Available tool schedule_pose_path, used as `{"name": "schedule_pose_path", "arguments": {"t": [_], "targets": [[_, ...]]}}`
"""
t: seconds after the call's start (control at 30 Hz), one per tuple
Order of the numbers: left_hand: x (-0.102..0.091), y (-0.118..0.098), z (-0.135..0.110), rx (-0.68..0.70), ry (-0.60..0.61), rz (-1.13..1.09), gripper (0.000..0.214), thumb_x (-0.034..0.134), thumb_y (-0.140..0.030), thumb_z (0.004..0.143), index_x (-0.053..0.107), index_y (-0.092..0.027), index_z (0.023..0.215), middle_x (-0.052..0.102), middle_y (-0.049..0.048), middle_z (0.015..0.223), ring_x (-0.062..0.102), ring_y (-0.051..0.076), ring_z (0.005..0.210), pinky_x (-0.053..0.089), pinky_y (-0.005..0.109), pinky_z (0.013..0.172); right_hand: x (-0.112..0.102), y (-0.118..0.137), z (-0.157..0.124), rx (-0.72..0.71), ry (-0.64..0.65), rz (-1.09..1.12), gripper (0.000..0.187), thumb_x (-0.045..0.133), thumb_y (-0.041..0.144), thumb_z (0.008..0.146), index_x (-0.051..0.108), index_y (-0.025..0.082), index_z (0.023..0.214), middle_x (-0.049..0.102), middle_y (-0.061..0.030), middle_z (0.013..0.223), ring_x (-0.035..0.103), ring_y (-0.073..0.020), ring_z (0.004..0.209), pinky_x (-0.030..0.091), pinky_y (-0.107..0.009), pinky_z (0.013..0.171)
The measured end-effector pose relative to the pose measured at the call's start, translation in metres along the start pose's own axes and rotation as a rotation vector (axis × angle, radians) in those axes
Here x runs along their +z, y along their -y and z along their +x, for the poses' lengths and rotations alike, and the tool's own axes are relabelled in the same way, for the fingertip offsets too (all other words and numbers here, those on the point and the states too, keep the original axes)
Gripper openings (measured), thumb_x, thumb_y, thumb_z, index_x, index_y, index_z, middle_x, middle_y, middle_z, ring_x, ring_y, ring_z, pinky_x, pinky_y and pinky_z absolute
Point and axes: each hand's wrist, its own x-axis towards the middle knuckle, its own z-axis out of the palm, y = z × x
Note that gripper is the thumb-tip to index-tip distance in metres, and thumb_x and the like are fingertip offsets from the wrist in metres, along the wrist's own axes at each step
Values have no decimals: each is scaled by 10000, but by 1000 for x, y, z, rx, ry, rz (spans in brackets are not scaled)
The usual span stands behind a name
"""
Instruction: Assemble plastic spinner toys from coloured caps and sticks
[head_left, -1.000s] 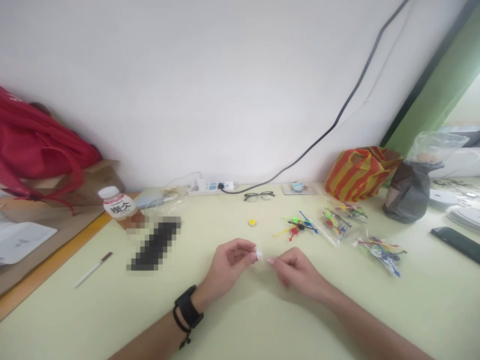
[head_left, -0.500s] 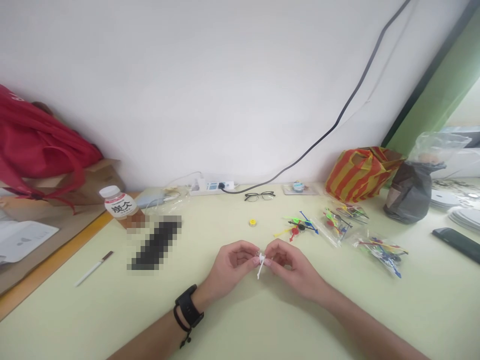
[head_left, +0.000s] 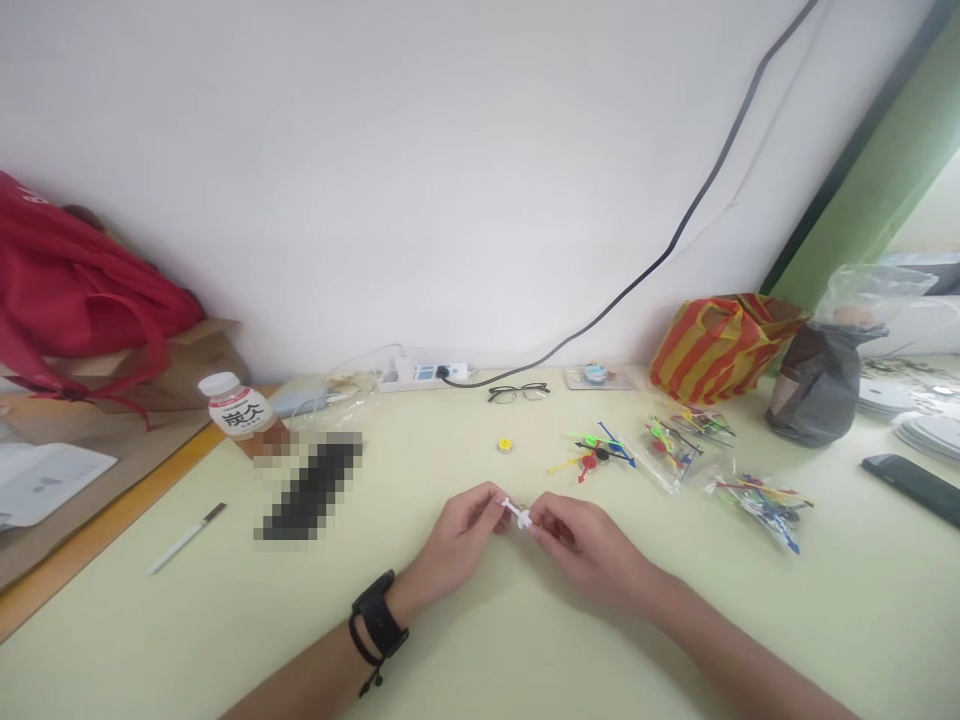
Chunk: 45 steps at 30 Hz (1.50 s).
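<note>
Between my two hands is a small white plastic spinner arrow (head_left: 523, 518), held just above the table. The fingertips of my left hand (head_left: 466, 530) pinch its thin end, while my right hand (head_left: 592, 545) grips it by the wider round part. Fingers partly cover the piece. Beyond the hands lies a small yellow round piece (head_left: 505, 445). To the right of that is a loose heap of coloured spinner arrows (head_left: 600, 455) in blue, red, yellow, green and black.
Bagged spinner arrows (head_left: 765, 505) lie at the right, near a dark phone (head_left: 911, 487). Glasses (head_left: 519, 393) and a power strip (head_left: 420, 374) sit by the wall. At left are a drink bottle (head_left: 244, 415), a pen (head_left: 186, 538) and a blurred-out dark patch.
The white spinner arrow has turned: its thin end pointed down toward me and now points up and left, into my left fingertips. My right hand has shifted slightly down.
</note>
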Motion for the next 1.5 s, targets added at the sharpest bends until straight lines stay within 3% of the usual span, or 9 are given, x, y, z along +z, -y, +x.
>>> {"name": "schedule_pose_path", "arguments": {"t": [0.17, 0.43, 0.8, 1.1, 1.2, 1.33, 1.43, 1.5], "targets": [[-2, 6, 3, -12, -114, -21, 338, 533, -507, 1019, 663, -195, 1007, 661, 66, 1009, 610, 204, 976, 506, 302, 871, -8, 1, -1, -18, 13, -359, 131, 466, 211, 979, 513, 216, 856, 612, 17, 713, 497, -145, 636, 294, -278, 635], [-3, 9, 3, -24, -70, 9, 327, 544, -485, 1018, 664, -187, 959, 661, 55, 962, 582, 186, 897, 474, 301, 857, -16, -1, 3, 133, 63, -713, 256, 443, 197, 961, 492, 204, 709, 650, -36, 663, 547, -163, 580, 170, -335, 582], [-3, 1, 3, -32, -55, 16, 317, 570, -467, 1002, 646, -183, 884, 650, 42, 908, 563, 179, 868, 458, 285, 834, -29, -12, 8, 270, 11, -766, 254, 486, 168, 944, 565, 197, 704, 695, -50, 716, 641, -184, 666, 170, -324, 577], [-1, 1, 2, -64, -61, -26, 343, 606, -506, 974, 635, -184, 861, 666, 59, 916, 593, 199, 898, 476, 300, 846, -53, -25, 12, 491, -109, -867, 227, 526, 214, 934, 606, 198, 722, 722, -71, 765, 673, -220, 706, 205, -312, 566], [-1, -1, 2, -73, -65, -32, 349, 621, -514, 962, 640, -183, 852, 668, 60, 911, 602, 201, 901, 483, 303, 854, -54, -30, 12, 452, -197, -857, 143, 527, 223, 947, 614, 212, 834, 740, -46, 825, 669, -217, 722, 217, -308, 567], [0, -1, 2, -74, -63, -57, 363, 648, -534, 939, 652, -185, 840, 679, 61, 907, 627, 207, 912, 502, 310, 866, -46, -36, 11, 292, -317, -819, 131, 497, 161, 951, 609, 224, 925, 743, -32, 924, 665, -215, 792, 299, -320, 597], [0, 0, 3, -74, -64, -70, 375, 664, -549, 922, 657, -185, 835, 682, 58, 905, 637, 207, 908, 513, 318, 879, -37, -38, 10, 78, -391, -781, 137, 507, 140, 935, 624, 211, 931, 719, -69, 989, 639, -244, 952, 420, -346, 767], [0, 1, 3, -76, -62, -69, 370, 663, -545, 923, 659, -184, 843, 680, 57, 912, 635, 205, 908, 513, 318, 882, -30, -37, 10, -49, -384, -772, 149, 519, 144, 933, 648, 202, 979, 704, -96, 1061, 603, -276, 1058, 437, -389, 906]]}}
